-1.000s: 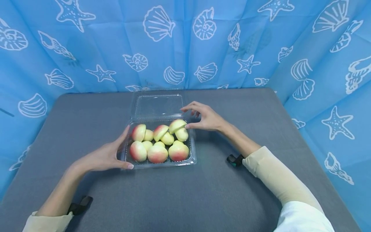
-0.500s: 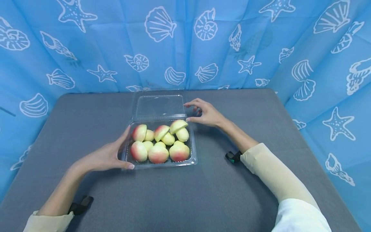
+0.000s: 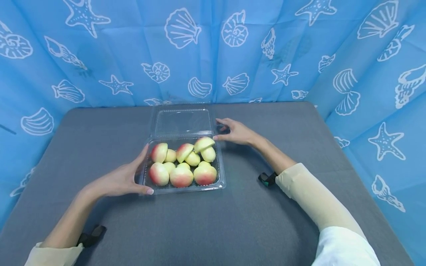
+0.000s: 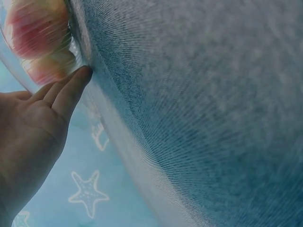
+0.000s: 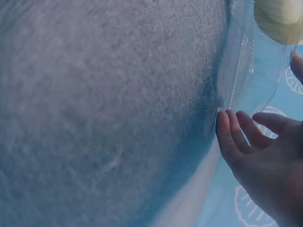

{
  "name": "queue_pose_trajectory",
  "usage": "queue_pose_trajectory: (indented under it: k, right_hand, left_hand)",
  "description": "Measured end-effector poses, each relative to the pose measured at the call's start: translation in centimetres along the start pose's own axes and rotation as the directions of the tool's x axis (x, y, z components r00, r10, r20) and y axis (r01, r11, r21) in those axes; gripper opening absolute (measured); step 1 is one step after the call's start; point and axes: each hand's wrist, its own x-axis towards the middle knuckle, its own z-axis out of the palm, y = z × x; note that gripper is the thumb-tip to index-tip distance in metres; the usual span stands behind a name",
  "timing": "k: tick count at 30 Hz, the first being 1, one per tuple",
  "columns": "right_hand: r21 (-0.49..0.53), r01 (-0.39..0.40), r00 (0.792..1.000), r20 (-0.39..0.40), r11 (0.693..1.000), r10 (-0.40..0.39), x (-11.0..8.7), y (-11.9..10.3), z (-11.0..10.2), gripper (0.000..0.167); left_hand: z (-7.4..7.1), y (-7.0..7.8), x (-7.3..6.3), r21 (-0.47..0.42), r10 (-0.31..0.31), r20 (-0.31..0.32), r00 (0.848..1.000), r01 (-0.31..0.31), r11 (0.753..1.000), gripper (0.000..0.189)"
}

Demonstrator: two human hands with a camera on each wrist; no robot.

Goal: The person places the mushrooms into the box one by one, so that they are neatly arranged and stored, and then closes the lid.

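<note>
A clear plastic clamshell box (image 3: 224,181) holds several mushroom-shaped pieces (image 3: 181,176), pale yellow with red blush, in two rows. Its transparent lid (image 3: 183,121) is folded back flat behind it. My left hand (image 3: 121,180) lies along the box's left side, fingers straight at the wall and thumb by the front corner. In the left wrist view, the left hand's fingertips (image 4: 84,73) reach the box. My right hand (image 3: 237,132) is at the hinge's right end, fingers bent loosely beside the lid edge and thumb near the back right corner. Right fingertips (image 5: 222,116) meet the lid edge in the right wrist view.
A grey cloth-covered table (image 3: 206,229) bears the box near its far side. Behind and to the sides hangs a blue curtain (image 3: 133,44) printed with white shells and starfish. Black straps (image 3: 267,180) sit at both wrists.
My right hand has moved slightly back, its thumb shifting from beside the back right mushroom-shaped piece to the hinge corner, its fingers to the lid edge. My left hand and the box stay put.
</note>
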Motion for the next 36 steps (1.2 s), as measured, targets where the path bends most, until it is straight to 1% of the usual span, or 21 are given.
queue_pose_trajectory:
  k: [8, 12, 14, 17, 20, 22, 25, 28, 32, 36]
  right_hand:
    - [0.037, -0.029, 0.999, 0.023, 0.999, 0.028, 0.1, 0.0, 0.1, 0.086]
    - [0.070, -0.014, 1.000, 0.009, 0.997, 0.014, 0.1, -0.1, 0.1, 0.085]
    - [0.090, 0.010, 1.000, -0.017, 0.996, -0.009, 0.2, 0.0, 0.2, 0.085]
    - [0.152, 0.052, 0.997, -0.067, 0.987, -0.042, 0.1, 0.2, 0.4, 0.086]
    - [0.236, 0.098, 0.990, -0.123, 0.967, -0.070, 0.0, 0.2, 0.7, 0.086]
    - [0.279, 0.139, 0.982, -0.165, 0.950, -0.095, -0.1, 0.2, 0.8, 0.084]
    - [0.291, 0.197, 0.966, -0.220, 0.936, -0.135, -0.2, 0.2, 0.8, 0.079]
    - [0.276, 0.249, 0.951, -0.250, 0.928, -0.181, -0.5, 0.0, 0.9, 0.076]
    - [0.272, 0.301, 0.938, -0.259, 0.914, -0.232, -1.3, -1.1, 0.6, 0.073]
    - [0.296, 0.353, 0.924, -0.261, 0.888, -0.280, -2.5, -2.3, 0.2, 0.070]
  left_hand:
    - [-0.1, 0.2, -0.1, 0.002, -0.003, -0.001, 1.000, 0.003, 1.000, 0.131]
    - [-0.2, 0.4, -0.2, 0.008, 0.001, -0.002, 1.000, 0.000, 1.000, 0.131]
    - [-0.3, 0.5, -0.2, 0.013, 0.002, -0.003, 1.000, -0.002, 1.000, 0.131]
    - [-0.3, 0.5, -0.3, 0.024, 0.000, -0.004, 1.000, 0.000, 1.000, 0.131]
    - [-0.2, 0.5, -0.3, 0.026, -0.004, -0.002, 1.000, 0.004, 1.000, 0.131]
    - [-0.2, 0.5, -0.3, 0.027, -0.005, -0.002, 1.000, 0.005, 1.000, 0.131]
    - [-0.2, 0.5, -0.2, 0.029, -0.003, -0.004, 1.000, 0.003, 1.000, 0.132]
    - [-0.1, 0.5, -0.3, 0.030, -0.004, -0.005, 1.000, 0.004, 1.000, 0.133]
    - [-0.1, 0.5, -0.3, 0.012, -0.017, 0.003, 1.000, 0.017, 1.000, 0.134]
    - [-0.2, 0.7, -0.2, -0.006, -0.019, 0.014, 1.000, 0.019, 1.000, 0.134]
